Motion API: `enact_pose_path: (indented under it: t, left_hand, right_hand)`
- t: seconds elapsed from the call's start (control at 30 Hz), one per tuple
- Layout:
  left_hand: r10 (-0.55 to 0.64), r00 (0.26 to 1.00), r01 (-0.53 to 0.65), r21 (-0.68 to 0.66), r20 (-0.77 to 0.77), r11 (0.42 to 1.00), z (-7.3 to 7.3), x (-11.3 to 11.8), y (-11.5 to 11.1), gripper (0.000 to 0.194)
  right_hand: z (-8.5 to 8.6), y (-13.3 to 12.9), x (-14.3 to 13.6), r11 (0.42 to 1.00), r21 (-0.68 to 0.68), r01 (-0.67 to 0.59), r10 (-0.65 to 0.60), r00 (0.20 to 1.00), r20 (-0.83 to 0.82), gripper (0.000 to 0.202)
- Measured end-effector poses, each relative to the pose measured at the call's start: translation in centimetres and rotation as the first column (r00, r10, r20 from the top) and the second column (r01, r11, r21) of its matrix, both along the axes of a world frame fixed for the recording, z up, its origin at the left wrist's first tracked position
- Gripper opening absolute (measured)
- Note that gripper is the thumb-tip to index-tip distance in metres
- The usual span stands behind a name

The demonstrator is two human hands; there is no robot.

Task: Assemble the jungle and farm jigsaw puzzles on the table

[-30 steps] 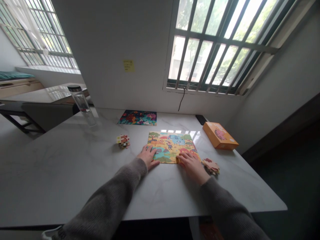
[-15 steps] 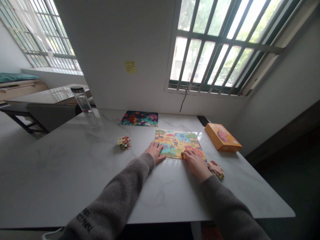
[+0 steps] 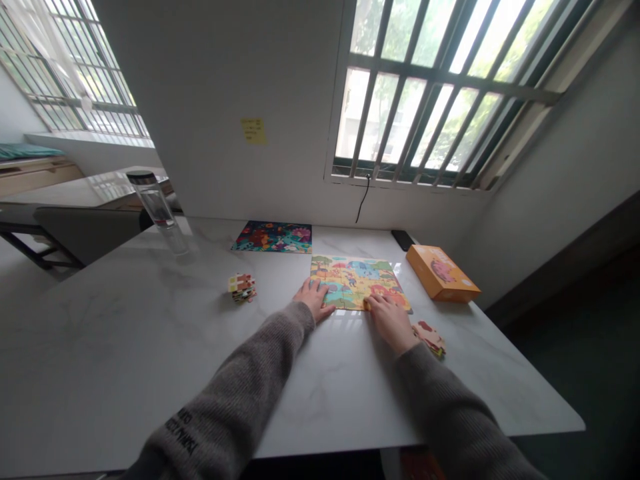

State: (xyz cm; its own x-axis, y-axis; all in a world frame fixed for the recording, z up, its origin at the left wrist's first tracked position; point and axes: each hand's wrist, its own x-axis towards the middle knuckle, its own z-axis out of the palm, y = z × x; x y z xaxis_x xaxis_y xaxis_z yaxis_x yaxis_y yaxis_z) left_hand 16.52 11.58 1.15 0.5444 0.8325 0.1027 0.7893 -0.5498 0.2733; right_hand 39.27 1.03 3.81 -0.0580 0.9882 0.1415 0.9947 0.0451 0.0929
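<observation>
An assembled jigsaw puzzle [image 3: 353,283] with a yellow, green and blue animal scene lies flat on the white marbled table [image 3: 320,393]. At its lower left edge rests my left hand [image 3: 314,300], fingers spread over the border and thumb along the near edge. My right hand [image 3: 389,321] lies at the lower right part, with slightly bent fingertips on the puzzle. Just right of that wrist is a small pile of loose puzzle pieces [image 3: 430,338], partly hidden by the hand. Another stack of pieces [image 3: 242,287] sits off to the left.
A dark, colourful picture sheet [image 3: 274,237] lies by the wall. At the right stand an orange box [image 3: 443,273] and, behind it, a black phone-like object [image 3: 402,240]. A clear bottle [image 3: 151,198] is at the far left edge. A yellow note [image 3: 254,131] sticks to the wall.
The puzzle has shifted slightly away and to the right, with both hands still on it. My left hand has moved a little right. The view has turned slightly.
</observation>
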Motion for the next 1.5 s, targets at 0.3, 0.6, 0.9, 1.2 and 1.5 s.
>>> enact_pose_path:
  t: [0.3,0.6,0.9,1.2,1.5]
  left_hand:
    - [0.043,0.999,-0.043,0.011,-0.004,0.999,0.3,1.2,0.0,0.062]
    - [-0.179,0.98,0.191,0.14,-0.092,0.972,0.9,0.8,-5.5,0.044]
    - [-0.204,0.973,0.217,0.12,-0.111,0.969,1.1,1.6,-5.8,0.052]
    - [-0.166,0.983,0.178,0.169,-0.081,0.969,0.3,2.8,-3.9,0.052]
    - [-0.097,0.988,0.121,0.201,-0.124,0.972,0.8,4.1,-2.0,0.052]
  right_hand:
    - [0.2,0.8,0.0,0.999,0.011,0.053,-0.053,0.999,-0.011,0.038]
    - [-1.2,-3.8,-2.8,0.998,0.067,-0.01,0.013,0.999,-0.052,0.04]
    - [-1.9,-2.9,-2.6,0.997,0.073,0.029,-0.024,0.997,-0.068,0.05]
    - [-1.6,-0.5,-2.3,0.996,0.043,0.073,-0.069,0.994,-0.085,0.053]
    - [-1.3,2.5,-2.3,0.992,0.021,0.122,-0.119,0.988,-0.095,0.054]
